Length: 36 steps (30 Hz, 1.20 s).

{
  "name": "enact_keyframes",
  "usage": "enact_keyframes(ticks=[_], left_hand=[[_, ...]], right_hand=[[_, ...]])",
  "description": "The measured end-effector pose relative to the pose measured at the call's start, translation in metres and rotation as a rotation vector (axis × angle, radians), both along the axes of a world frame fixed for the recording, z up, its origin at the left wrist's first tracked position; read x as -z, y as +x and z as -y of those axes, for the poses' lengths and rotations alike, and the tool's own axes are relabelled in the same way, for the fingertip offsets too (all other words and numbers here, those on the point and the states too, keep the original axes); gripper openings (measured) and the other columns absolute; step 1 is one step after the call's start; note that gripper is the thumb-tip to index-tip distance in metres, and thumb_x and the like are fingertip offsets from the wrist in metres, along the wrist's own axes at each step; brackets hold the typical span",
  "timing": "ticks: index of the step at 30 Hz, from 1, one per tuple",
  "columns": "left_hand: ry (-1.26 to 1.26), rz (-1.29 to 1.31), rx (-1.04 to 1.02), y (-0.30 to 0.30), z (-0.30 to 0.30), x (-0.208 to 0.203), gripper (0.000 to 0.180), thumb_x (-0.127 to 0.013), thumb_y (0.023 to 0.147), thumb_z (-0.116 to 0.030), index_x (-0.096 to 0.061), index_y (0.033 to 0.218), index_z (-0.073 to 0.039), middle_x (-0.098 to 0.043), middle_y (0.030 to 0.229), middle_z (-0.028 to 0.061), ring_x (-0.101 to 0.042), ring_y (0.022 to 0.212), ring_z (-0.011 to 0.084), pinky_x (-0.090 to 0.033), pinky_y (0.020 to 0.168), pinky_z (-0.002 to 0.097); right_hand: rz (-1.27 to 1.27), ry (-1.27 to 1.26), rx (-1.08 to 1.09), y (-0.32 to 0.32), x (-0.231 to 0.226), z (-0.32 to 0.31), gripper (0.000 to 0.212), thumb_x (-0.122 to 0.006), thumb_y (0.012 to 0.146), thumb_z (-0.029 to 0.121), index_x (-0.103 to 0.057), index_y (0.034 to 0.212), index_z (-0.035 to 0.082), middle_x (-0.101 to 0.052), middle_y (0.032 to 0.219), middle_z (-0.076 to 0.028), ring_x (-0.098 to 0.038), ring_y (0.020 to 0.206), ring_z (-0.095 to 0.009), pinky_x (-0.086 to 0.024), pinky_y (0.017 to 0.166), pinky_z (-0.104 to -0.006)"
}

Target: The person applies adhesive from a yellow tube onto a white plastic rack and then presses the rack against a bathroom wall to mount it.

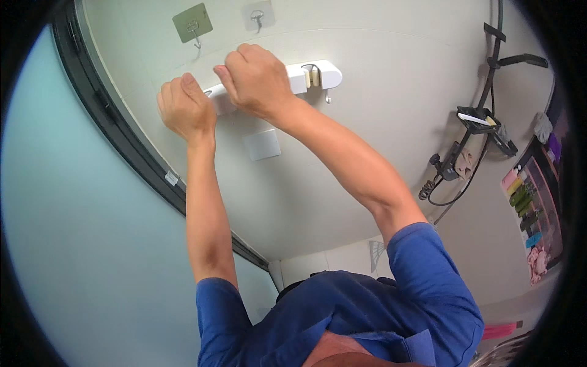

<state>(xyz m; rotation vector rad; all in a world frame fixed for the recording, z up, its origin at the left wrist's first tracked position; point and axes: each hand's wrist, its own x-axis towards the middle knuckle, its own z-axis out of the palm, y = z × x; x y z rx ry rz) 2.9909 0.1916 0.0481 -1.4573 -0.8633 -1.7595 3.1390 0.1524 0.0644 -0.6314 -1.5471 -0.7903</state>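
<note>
A long white wall holder (331,74) with rounded ends is on the light wall in front of me. A cream roller pair sits in a slot near its right end, and a small hook hangs below. My right hand (258,81) is raised over the holder's middle, fingers curled in and thumb pointing left. Beside the holder's left end is my left hand (187,108), also closed, thumb up. Both hands hide part of the holder, and what their fingers grip, if anything, is hidden. Just below is a white square plate (263,145) on the wall.
Above my hands are an olive adhesive hook (192,23) and a clear adhesive hook (258,16). A frosted glass panel (92,202) in a dark frame (131,131) borders the left. A black shower rail (483,92) with a small tray and hose stands at right, near a hanging organizer (538,208).
</note>
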Motion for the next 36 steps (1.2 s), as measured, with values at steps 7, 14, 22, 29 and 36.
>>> enact_keyframes(ticks=[7,14,22,29,36], left_hand=[[-0.055,-0.085,-0.007,0.070,-0.100,0.022,0.037,-0.052,0.101,-0.028,-0.057,0.073,-0.005,-0.056,0.073,0.0112,-0.052,0.071,0.0343,-0.041,0.065,0.0456],[0.048,-0.125,-0.060,0.146,-0.313,0.056,0.036,-0.053,0.102,-0.030,-0.056,0.075,-0.007,-0.054,0.073,0.0090,-0.051,0.068,0.0318,-0.040,0.062,0.0441],[-0.102,-0.145,0.190,0.112,-0.226,0.052,0.035,-0.049,0.104,-0.031,-0.059,0.081,-0.006,-0.057,0.078,0.0118,-0.053,0.072,0.0346,-0.041,0.064,0.0450],[0.020,-0.084,-0.085,-0.028,-0.285,0.103,0.039,-0.048,0.104,-0.034,-0.058,0.076,-0.008,-0.055,0.075,0.0066,-0.049,0.068,0.0305,-0.040,0.061,0.0427],[-0.042,-0.086,-0.076,-0.141,-0.231,0.099,0.040,-0.048,0.103,-0.035,-0.058,0.077,-0.008,-0.056,0.077,0.0077,-0.052,0.073,0.0314,-0.042,0.064,0.0445]], right_hand=[[-0.001,0.107,0.282,0.153,0.022,-0.093,0.025,-0.074,0.081,0.018,-0.054,0.071,0.007,-0.052,0.067,-0.010,-0.055,0.062,-0.028,-0.045,0.054,-0.0408],[-0.038,0.112,0.376,0.218,0.062,-0.312,0.030,-0.070,0.088,0.018,-0.051,0.068,0.008,-0.047,0.063,-0.007,-0.047,0.056,-0.024,-0.038,0.046,-0.0381],[-0.054,-0.058,0.347,0.182,0.057,-0.223,0.029,-0.073,0.085,0.019,-0.051,0.069,0.007,-0.050,0.064,-0.007,-0.051,0.059,-0.026,-0.041,0.049,-0.0395],[0.119,0.022,0.245,0.024,0.109,-0.279,0.031,-0.076,0.082,0.022,-0.052,0.070,0.006,-0.052,0.067,-0.009,-0.053,0.060,-0.028,-0.043,0.051,-0.0401],[0.122,-0.036,0.311,-0.089,0.109,-0.222,0.030,-0.075,0.083,0.021,-0.053,0.071,0.005,-0.051,0.065,-0.011,-0.054,0.058,-0.029,-0.043,0.050,-0.0409]])
